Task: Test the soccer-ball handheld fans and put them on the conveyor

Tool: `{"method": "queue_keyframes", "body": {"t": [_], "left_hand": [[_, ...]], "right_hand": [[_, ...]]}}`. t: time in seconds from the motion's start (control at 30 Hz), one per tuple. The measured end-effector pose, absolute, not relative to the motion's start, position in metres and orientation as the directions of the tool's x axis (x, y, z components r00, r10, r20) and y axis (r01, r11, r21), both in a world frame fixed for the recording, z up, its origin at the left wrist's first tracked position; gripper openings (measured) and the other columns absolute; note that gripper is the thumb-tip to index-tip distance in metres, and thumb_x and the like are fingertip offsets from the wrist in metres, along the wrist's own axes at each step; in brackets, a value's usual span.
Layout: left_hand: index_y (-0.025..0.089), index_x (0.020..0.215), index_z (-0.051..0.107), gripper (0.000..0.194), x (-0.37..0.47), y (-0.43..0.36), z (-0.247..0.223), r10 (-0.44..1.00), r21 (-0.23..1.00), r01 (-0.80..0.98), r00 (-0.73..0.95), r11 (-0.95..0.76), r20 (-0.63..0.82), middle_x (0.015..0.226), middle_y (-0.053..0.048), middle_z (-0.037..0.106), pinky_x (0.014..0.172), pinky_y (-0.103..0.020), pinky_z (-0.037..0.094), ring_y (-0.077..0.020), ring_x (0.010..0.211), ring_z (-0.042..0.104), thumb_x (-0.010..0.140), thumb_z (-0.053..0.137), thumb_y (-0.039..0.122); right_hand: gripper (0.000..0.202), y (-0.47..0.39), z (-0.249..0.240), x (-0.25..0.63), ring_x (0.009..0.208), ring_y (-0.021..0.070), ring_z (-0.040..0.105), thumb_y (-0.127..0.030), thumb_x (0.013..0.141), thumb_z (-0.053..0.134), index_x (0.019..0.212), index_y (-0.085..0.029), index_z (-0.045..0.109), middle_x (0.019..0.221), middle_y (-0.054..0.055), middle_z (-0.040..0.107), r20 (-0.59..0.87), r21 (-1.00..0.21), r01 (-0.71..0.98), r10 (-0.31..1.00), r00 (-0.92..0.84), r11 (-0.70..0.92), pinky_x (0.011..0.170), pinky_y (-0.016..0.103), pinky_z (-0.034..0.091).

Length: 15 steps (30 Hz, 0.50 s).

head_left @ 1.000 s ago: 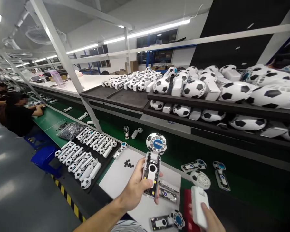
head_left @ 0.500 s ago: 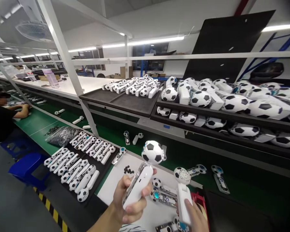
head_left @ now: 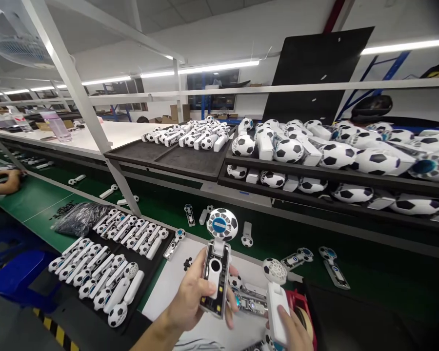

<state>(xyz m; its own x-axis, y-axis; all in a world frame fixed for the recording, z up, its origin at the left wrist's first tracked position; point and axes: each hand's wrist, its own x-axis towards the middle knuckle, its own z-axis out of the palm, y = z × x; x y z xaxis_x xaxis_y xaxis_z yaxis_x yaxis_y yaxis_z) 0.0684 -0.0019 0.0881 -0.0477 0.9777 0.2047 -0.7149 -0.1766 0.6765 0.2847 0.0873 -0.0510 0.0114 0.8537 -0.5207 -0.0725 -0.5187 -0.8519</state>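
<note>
My left hand [head_left: 195,287] is closed round a football-patterned handheld fan [head_left: 216,273]. Its transparent handle face is towards me, with a dark board and a white oval inside, and its round head shows a blue centre. The thumb lies on the handle's face. Lower right, my right hand [head_left: 294,327] grips a second handheld fan [head_left: 277,307] by its white handle; its head, with a mesh-like pattern, points up. Between and below the hands, more fans [head_left: 254,304] lie on the white work surface [head_left: 170,282], partly covered by my hands.
At left, a black tray [head_left: 141,282] holds rows of fans, beside a plastic bag [head_left: 81,218] of dark parts. Stacked trays [head_left: 314,168] of fans fill the right shelf. A red tape dispenser [head_left: 309,317] stands by my right hand. Single fans lie on the green bench [head_left: 237,229].
My left hand has turned its fan, so the transparent face and blue centre now show instead of the white back. The right hand keeps its fan nearly in place. The view has shifted right.
</note>
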Motion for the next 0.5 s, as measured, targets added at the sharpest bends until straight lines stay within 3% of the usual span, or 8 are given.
{"method": "queue_keyframes", "body": {"t": [0.17, 0.33, 0.5], "left_hand": [[0.025, 0.128, 0.039, 0.052, 0.07, 0.001, 0.089, 0.979, 0.783, -0.589, -0.139, -0.201, 0.147, 0.121, -0.012, 0.058, 0.061, -0.034, 0.061, -0.0264, 0.093, 0.069, 0.083, 0.062, 0.013], [0.026, 0.133, 0.031, 0.06, 0.069, 0.008, 0.086, 0.984, 0.795, -0.584, -0.148, -0.167, 0.098, 0.114, -0.009, 0.058, 0.065, -0.04, 0.06, -0.0212, 0.08, 0.069, 0.082, 0.057, 0.011], [0.028, 0.134, 0.03, 0.067, 0.071, 0.014, 0.077, 0.983, 0.781, -0.606, -0.176, -0.152, 0.055, 0.111, -0.008, 0.057, 0.052, -0.031, 0.056, -0.017, 0.069, 0.065, 0.076, 0.062, 0.014]], "right_hand": [[0.075, 0.093, -0.047, 0.279, 0.075, 0.0279, 0.066, -0.061, 0.061, 0.075, 0.115, -0.01, 0.063, 0.084, 0.009, 0.07, -0.534, -0.845, -0.032, 0.845, -0.024, -0.534, 0.061, 0.031, 0.053], [0.078, 0.087, -0.049, 0.275, 0.088, 0.0313, 0.068, -0.063, 0.066, 0.072, 0.124, -0.012, 0.059, 0.097, 0.011, 0.072, -0.53, -0.848, 0.004, 0.848, -0.022, -0.53, 0.063, 0.03, 0.055], [0.078, 0.082, -0.057, 0.279, 0.086, 0.0344, 0.07, -0.062, 0.07, 0.069, 0.127, -0.011, 0.057, 0.086, 0.012, 0.072, -0.501, -0.863, 0.037, 0.862, 0.073, -0.504, 0.068, 0.037, 0.059]]}}
